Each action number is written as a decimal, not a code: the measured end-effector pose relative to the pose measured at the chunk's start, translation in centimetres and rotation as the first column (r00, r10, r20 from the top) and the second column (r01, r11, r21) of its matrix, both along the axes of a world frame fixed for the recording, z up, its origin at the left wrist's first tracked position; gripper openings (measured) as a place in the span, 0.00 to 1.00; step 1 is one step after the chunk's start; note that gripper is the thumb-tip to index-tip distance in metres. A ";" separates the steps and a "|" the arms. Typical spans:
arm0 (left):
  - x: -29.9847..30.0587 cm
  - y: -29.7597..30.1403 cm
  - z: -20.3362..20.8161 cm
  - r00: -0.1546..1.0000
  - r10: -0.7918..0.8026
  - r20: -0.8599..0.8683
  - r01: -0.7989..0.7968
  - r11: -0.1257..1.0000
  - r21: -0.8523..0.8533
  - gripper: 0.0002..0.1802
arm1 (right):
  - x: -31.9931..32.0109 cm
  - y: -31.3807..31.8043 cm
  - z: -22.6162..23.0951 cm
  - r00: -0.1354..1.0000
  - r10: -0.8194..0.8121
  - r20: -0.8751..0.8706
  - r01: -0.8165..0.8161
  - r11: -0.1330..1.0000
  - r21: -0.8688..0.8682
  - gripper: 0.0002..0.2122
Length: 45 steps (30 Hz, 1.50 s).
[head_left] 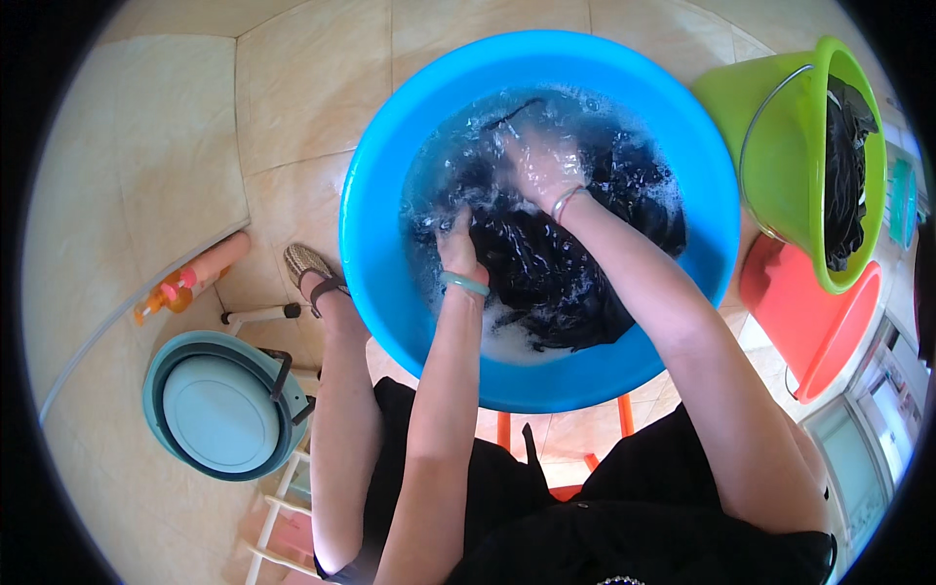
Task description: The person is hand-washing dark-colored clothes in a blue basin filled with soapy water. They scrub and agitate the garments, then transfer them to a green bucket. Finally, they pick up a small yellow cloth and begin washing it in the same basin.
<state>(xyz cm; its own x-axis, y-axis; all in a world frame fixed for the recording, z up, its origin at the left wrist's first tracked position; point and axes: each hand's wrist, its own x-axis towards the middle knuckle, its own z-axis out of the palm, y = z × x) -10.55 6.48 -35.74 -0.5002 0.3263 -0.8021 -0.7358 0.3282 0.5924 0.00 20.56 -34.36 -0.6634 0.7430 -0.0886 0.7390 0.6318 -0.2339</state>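
Observation:
A large round blue basin (375,322) holds sudsy, greyish water and a soaked black garment (546,292). My left hand (456,249), with a pale green bangle at the wrist, dips into the water at the garment's left side. Its thumb shows, but the other fingers are mostly under water. Farther in, my right hand (544,174) is sunk among foam and black cloth, a silvery bangle at its wrist. Splashing water blurs its fingers, so its grip on the cloth is hidden.
A lime green bucket (780,127) with dark cloth (846,175) inside stands right of the basin, a coral red bucket (804,312) nearer. At left are a collapsible blue-green basin (219,409), orange-pink bottles (195,273) and a white rack (278,512). Orange legs (626,414) show under the basin.

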 end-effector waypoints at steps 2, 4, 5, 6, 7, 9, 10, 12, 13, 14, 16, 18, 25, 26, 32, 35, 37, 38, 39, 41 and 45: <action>-0.8 -0.3 -0.2 0.989 0.026 0.149 -0.047 0.989 0.140 0.33 | -1.2 -0.1 1.1 0.991 -0.136 -0.011 0.130 0.962 -0.240 0.15; 0.4 1.8 2.7 0.984 -0.025 0.177 -0.027 0.959 0.284 0.30 | 0.2 -0.5 2.1 0.976 -0.132 -0.170 0.075 0.948 -0.309 0.13; 0.0 2.0 3.2 0.988 -0.050 0.145 -0.001 0.944 0.331 0.32 | 0.9 -1.5 2.9 0.947 0.166 -0.274 -0.201 0.974 -0.102 0.12; -0.4 1.7 3.7 0.991 -0.066 0.113 0.019 0.928 0.372 0.34 | 1.4 -2.9 4.8 0.829 0.464 -0.310 -0.449 0.885 0.124 0.11; -1.8 0.4 3.1 0.895 -0.135 0.426 -0.083 0.886 0.456 0.31 | 1.2 -5.0 7.4 0.824 0.481 -0.300 -0.490 0.870 0.050 0.10; 0.4 2.1 7.9 0.868 -0.168 0.468 -0.057 0.901 0.429 0.24 | 2.4 -8.1 11.2 0.820 0.485 -0.302 -0.528 0.846 -0.076 0.10; 0.6 1.7 8.6 0.895 -0.177 0.410 0.022 0.935 0.354 0.25 | 2.6 -9.4 12.5 0.797 0.485 -0.360 -0.557 0.821 -0.125 0.11; 1.5 -0.2 8.3 0.906 -0.170 0.388 0.030 0.940 0.340 0.25 | 3.0 -10.5 14.3 0.741 0.453 -0.495 -0.582 0.801 -0.139 0.10; 2.1 -1.2 7.9 0.906 -0.167 0.389 0.029 0.941 0.336 0.25 | 2.9 -10.5 14.6 0.712 0.436 -0.551 -0.549 0.834 -0.049 0.13; 2.8 -1.9 7.5 0.907 -0.155 0.390 0.020 0.944 0.328 0.25 | 2.9 -10.7 14.9 0.709 0.382 -0.593 -0.539 0.835 -0.107 0.13; 3.5 -3.4 7.2 0.922 -0.106 0.373 -0.010 0.955 0.297 0.25 | 2.3 -10.5 15.5 0.719 0.330 -0.612 -0.485 0.868 -0.101 0.13; 4.0 -4.1 6.8 0.932 -0.063 0.357 -0.040 0.961 0.275 0.25 | 1.8 -10.2 15.8 0.717 0.285 -0.636 -0.437 0.895 -0.092 0.13; 5.1 -3.2 3.8 0.965 0.014 0.262 -0.085 0.962 0.261 0.25 | 0.7 -8.1 13.8 0.664 0.066 -0.745 -0.230 0.966 -0.119 0.11; 4.5 -4.2 3.2 0.984 0.021 0.177 -0.071 0.957 0.282 0.25 | 0.0 -8.0 13.4 0.639 0.023 -0.768 -0.217 0.964 -0.152 0.10; 7.0 2.2 12.8 0.999 -0.036 0.005 0.036 0.999 0.011 0.32 | 6.2 -1.1 0.8 0.862 -0.110 -0.495 -0.087 0.929 -0.359 0.15; 3.7 1.1 11.6 1.000 0.008 -0.013 -0.006 0.985 0.173 0.33 | 5.1 1.9 2.3 0.936 -0.338 -0.098 0.258 0.849 -0.462 0.18; 1.0 -0.3 9.0 0.996 0.084 0.009 -0.083 0.956 0.281 0.31 | 3.3 2.8 4.2 0.873 -0.476 -0.106 0.365 0.781 -0.506 0.18; 0.4 -0.6 7.8 0.997 0.076 0.012 -0.076 0.959 0.271 0.32 | 2.9 2.0 4.1 0.939 -0.321 -0.126 0.257 0.894 -0.367 0.18; 0.1 -0.9 6.0 0.995 0.092 -0.032 -0.086 0.985 0.151 0.33 | 2.3 0.3 4.2 0.981 -0.156 -0.117 0.127 0.967 -0.220 0.18; 0.2 0.1 3.8 0.991 0.125 -0.038 -0.126 0.991 -0.045 0.37 | 2.9 -2.5 1.9 0.970 0.203 -0.133 -0.180 0.970 0.163 0.18; -1.6 -1.8 -1.2 0.992 -0.036 -0.121 0.021 0.992 -0.125 0.36 | 1.3 -3.5 -1.5 0.923 0.253 -0.288 -0.239 0.967 0.084 0.14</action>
